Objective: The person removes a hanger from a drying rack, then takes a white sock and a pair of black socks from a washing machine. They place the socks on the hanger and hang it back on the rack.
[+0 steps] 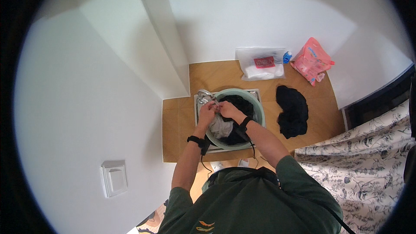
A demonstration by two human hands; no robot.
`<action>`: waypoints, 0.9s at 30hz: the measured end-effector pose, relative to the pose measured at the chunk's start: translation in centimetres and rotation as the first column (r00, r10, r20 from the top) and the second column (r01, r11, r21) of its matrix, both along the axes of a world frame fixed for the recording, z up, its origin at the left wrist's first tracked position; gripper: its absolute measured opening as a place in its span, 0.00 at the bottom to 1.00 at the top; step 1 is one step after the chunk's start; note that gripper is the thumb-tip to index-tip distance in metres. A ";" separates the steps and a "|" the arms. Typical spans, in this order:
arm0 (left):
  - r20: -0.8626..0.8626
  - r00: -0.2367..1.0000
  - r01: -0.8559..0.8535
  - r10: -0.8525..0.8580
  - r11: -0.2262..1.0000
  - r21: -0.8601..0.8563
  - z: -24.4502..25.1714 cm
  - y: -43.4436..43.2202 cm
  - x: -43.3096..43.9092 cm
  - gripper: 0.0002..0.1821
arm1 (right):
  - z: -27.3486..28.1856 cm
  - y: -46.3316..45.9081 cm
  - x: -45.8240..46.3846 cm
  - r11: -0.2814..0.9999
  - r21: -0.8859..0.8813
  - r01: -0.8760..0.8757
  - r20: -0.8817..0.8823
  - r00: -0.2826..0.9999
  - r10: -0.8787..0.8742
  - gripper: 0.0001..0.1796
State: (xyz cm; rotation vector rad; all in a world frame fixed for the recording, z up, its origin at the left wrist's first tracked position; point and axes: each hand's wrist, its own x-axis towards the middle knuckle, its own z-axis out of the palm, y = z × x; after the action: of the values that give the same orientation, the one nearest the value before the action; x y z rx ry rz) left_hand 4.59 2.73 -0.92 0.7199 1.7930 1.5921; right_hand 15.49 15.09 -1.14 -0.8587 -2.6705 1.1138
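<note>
A pale green round basin sits over a metal sink, holding dark cloth and a light grey cloth. Both my hands meet under the spout of a chrome faucet, over the basin's left part. My left hand has bent fingers near the spout's end. Close beside it, my right hand has its fingers curled inward. Whether a small piece of cloth is between the fingertips cannot be told. Each wrist bears a black strap with a cable.
Black cloth lies on the wooden counter right of the basin. Along the back wall are a clear plastic bag with white contents, a small blue bottle and a pink plastic package. A patterned curtain hangs at the right.
</note>
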 end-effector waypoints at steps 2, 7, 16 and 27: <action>0.092 0.995 0.044 -0.045 0.999 0.004 -0.8 1.0 0.2 0.10 | 0.6 0.0 1.2 0.999 0.025 -0.021 0.014 1.000 0.021 0.13; 0.146 0.982 0.149 -0.123 0.972 -0.183 -1.6 1.9 0.0 0.09 | 1.5 1.7 3.7 0.981 -0.136 0.136 0.036 0.991 -0.133 0.14; 0.252 0.965 -0.040 0.071 0.992 -0.123 0.1 -0.2 -0.1 0.17 | -3.0 -0.4 -2.0 0.424 -0.863 0.275 0.045 0.877 -0.478 0.23; -0.505 0.856 -0.267 0.110 0.931 -0.250 0.5 -3.2 -1.4 0.15 | -3.3 1.6 0.5 0.855 -0.448 0.261 0.066 0.964 -0.259 0.21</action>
State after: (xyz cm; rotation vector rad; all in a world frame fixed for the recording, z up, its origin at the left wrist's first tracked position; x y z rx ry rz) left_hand 3.17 -0.51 -0.38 0.8611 2.4855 1.2620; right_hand 15.95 16.64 -4.40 -1.2479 -2.2240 1.6883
